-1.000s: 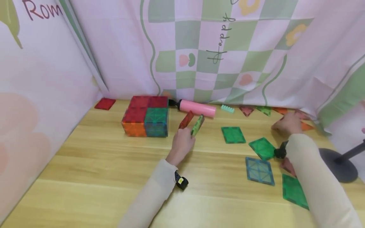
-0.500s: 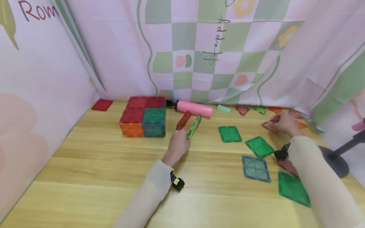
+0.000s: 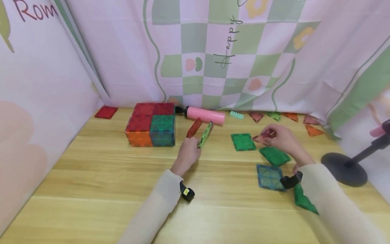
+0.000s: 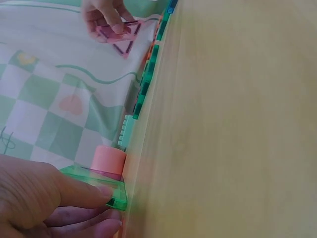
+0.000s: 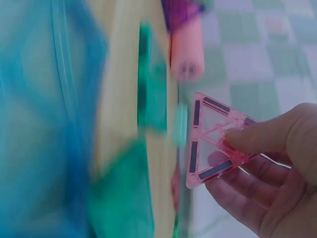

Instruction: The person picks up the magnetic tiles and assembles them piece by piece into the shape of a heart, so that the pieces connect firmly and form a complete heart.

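Between thumb and fingers my right hand [image 3: 281, 138] pinches a pink triangular magnetic tile [image 5: 195, 153], lifted near two green square tiles [image 3: 243, 142] [image 3: 274, 156]. My left hand [image 3: 187, 152] pinches a light green magnetic tile [image 4: 117, 196] standing on edge. A red tile [image 3: 194, 128] stands beside it at the same fingers; its contact with the hand is mostly hidden. Left of that hand sits a box built of red, orange, green and blue tiles [image 3: 146, 118].
A pink pump [image 3: 207, 115] and a mint toy brick [image 3: 236, 115] lie by the curtain. Triangular tiles [image 3: 290, 117] line the back right. A blue square tile [image 3: 269, 177] and another green tile [image 3: 303, 200] lie near the right forearm. A black stand base [image 3: 344, 168] is at right.
My right hand has picked up the pink triangle from the back right and carried it leftward, toward the green squares. The left hand keeps its place with its tiles.
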`<act>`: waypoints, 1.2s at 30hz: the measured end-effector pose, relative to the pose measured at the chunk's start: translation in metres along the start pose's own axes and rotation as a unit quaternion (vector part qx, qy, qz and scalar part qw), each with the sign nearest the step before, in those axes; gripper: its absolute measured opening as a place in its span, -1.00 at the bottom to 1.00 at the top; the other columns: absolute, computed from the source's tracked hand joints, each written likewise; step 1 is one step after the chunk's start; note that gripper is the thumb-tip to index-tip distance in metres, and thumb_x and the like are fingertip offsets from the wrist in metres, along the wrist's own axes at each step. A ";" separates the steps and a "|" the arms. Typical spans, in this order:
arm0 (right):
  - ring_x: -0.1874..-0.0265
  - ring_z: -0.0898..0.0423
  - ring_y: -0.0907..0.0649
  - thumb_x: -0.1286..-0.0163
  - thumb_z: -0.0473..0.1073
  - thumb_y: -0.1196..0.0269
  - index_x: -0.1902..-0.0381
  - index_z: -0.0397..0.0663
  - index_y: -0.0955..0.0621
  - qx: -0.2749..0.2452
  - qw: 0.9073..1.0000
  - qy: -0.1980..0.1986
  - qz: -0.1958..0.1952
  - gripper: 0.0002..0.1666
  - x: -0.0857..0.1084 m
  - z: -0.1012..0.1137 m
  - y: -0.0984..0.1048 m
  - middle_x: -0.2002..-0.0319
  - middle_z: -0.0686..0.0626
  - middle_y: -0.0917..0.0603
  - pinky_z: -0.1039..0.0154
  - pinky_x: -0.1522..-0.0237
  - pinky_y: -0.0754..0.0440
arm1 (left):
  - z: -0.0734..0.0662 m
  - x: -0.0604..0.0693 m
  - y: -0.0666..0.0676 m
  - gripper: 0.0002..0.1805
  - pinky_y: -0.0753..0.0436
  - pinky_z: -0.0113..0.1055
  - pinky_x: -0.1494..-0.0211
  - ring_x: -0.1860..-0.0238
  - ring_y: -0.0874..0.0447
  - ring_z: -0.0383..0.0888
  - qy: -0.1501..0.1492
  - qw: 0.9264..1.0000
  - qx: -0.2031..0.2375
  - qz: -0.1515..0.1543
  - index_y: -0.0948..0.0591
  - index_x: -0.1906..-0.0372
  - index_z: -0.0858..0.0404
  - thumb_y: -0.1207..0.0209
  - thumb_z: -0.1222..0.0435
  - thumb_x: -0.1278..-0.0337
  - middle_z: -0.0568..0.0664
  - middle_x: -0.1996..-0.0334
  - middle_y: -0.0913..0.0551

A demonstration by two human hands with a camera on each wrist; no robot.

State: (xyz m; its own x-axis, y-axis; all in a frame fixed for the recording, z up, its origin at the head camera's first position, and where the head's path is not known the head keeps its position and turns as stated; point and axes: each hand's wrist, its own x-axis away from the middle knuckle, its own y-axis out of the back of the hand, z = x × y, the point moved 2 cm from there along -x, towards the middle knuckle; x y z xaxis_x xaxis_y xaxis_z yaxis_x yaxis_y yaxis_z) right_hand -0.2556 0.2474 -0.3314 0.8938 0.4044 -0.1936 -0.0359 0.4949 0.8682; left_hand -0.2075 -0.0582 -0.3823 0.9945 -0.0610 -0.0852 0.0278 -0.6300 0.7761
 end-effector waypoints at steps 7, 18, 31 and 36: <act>0.38 0.06 -0.66 -0.10 -0.43 -0.34 0.28 -0.20 -0.62 -0.048 0.996 0.066 0.038 -0.79 0.016 0.052 -0.037 0.38 -0.07 -0.70 0.30 0.32 -0.62 | 0.001 0.000 0.000 -0.95 -0.38 -0.42 0.56 0.58 -0.40 -0.16 0.007 1.000 -0.003 0.004 -0.64 0.36 0.32 -0.17 0.45 -0.14 0.00 0.59 -0.50; 0.42 0.21 -0.64 -0.09 -0.34 -0.40 0.38 -0.05 -0.60 -0.075 0.986 0.129 0.070 -0.81 0.023 0.095 -0.078 0.44 0.08 -0.67 0.25 0.33 -0.62 | 0.001 0.003 0.004 -0.89 -0.42 -0.42 0.54 0.56 -0.45 -0.16 0.022 1.000 -0.004 0.011 -0.68 0.29 0.33 -0.16 0.45 -0.16 0.02 0.53 -0.60; 0.48 0.30 -0.55 -0.13 -0.27 -0.39 0.43 -0.02 -0.57 -0.082 0.986 0.117 0.087 -0.84 0.022 0.112 -0.092 0.53 0.13 -0.60 0.38 0.43 -0.49 | 0.002 0.016 0.007 -0.88 -0.44 -0.38 0.55 0.56 -0.47 -0.14 -0.010 1.000 -0.022 -0.005 -0.67 0.35 0.35 -0.12 0.49 -0.12 0.08 0.50 -0.65; 0.49 0.29 -0.55 -0.11 -0.27 -0.41 0.48 -0.04 -0.59 -0.089 0.988 0.102 0.081 -0.84 0.023 0.115 -0.097 0.55 0.13 -0.60 0.40 0.44 -0.50 | 0.001 0.031 0.010 -0.90 -0.52 -0.35 0.51 0.49 -0.59 -0.08 -0.038 0.998 -0.046 -0.001 -0.64 0.37 0.38 -0.11 0.51 -0.09 0.14 0.45 -0.68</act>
State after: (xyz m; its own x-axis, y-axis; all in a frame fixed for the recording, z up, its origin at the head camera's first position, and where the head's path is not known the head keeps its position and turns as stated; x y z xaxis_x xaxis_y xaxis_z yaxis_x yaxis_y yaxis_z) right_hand -0.1808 0.1204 -0.3675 0.7621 0.6268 -0.1623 -0.2648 0.5304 0.8053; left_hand -0.1765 -0.0678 -0.3778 0.9840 -0.1200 -0.1318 0.0434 -0.5560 0.8301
